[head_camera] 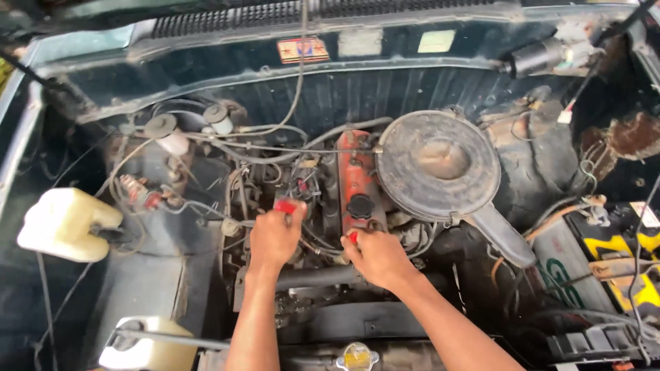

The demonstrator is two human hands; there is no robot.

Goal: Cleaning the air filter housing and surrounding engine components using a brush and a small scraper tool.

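Note:
I look down into an open car engine bay. My left hand (275, 237) is closed around a red-handled tool (285, 205), held over the tangle of hoses and wires left of the red valve cover (355, 180). My right hand (375, 255) grips a small red part (353, 238) just below the black oil filler cap (360, 206). The tip of each tool is hidden by my fingers and the wiring. Both forearms reach in from the bottom edge.
A round black air cleaner (438, 165) sits right of the valve cover. A battery (619, 264) with yellow labels lies at the right. A white fluid jug (65, 225) is at the left, another white reservoir (148, 347) below it, a radiator cap (357, 357) at the bottom.

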